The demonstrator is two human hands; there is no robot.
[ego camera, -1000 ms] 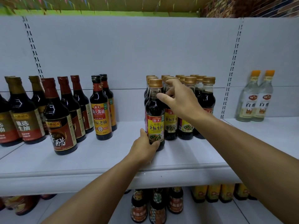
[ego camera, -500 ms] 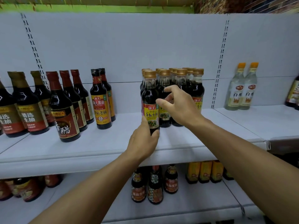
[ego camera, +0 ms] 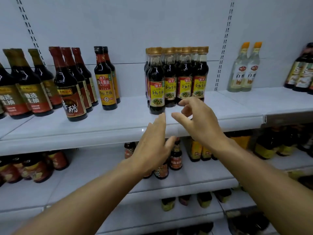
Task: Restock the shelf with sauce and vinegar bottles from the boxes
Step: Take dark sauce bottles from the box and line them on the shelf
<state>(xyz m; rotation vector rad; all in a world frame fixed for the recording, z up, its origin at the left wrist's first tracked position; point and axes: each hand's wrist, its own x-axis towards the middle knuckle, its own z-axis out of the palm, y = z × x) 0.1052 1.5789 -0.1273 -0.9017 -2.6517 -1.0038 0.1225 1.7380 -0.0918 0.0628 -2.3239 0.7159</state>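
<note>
Released front soy sauce bottle [ego camera: 156,89] at frame centre; left hand [ego camera: 152,146] and right hand [ego camera: 198,119] withdrawn, open, empty. Apparently shelved [ego camera: 118,131]; next bottle due.

Gold-capped bottles [ego camera: 156,92] — 金标生抽 (海天 brand); clear bottles [ego camera: 243,73] — 白醋; red-labelled bottle [ego camera: 71,99] — 香醋.

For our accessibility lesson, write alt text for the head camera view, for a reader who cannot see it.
Two bare hands, left and right, hover open and empty before a gold-capped soy sauce bottle standing at the front of its cluster on a white shelf. Darker sauce bottles stand left, two clear vinegar bottles right.
</note>
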